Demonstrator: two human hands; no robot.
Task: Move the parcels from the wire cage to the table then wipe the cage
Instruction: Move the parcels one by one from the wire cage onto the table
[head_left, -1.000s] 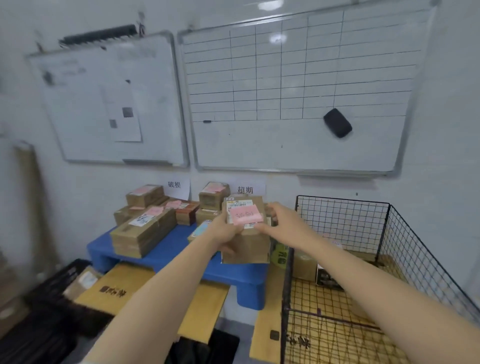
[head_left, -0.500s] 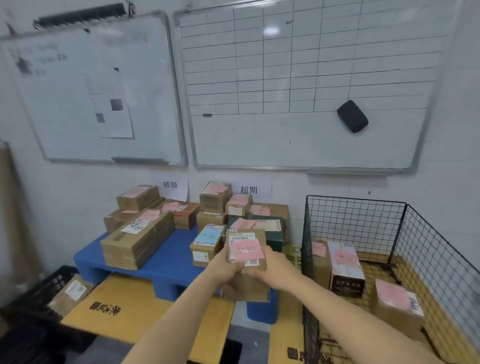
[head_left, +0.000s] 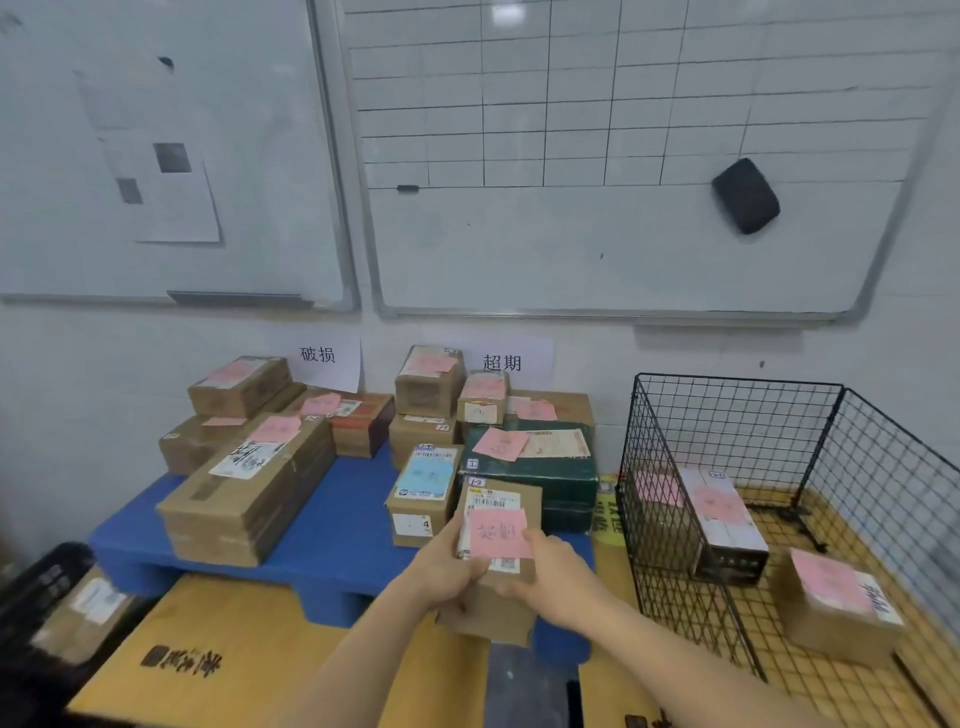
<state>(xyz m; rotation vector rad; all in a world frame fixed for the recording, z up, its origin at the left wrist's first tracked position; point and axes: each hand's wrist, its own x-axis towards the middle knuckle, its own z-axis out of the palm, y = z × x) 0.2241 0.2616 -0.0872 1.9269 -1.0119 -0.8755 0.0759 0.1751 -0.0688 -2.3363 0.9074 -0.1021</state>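
Both my hands hold a brown cardboard parcel with a pink note on top, at the front right corner of the low blue table. My left hand grips its left side and my right hand grips its right side. The black wire cage stands to the right on a yellow floor. Inside it lie a white parcel with a pink note, a brown parcel near the front, and another parcel behind the mesh at the left.
Several labelled parcels crowd the blue table, among them a long brown box at the left and a dark green box just behind the held parcel. Two whiteboards hang on the wall. Yellow cardboard and a black crate lie below.
The parcel in both hands has come down from chest height to the table's front right corner. The view has tilted down, so more of the cage's inside shows.
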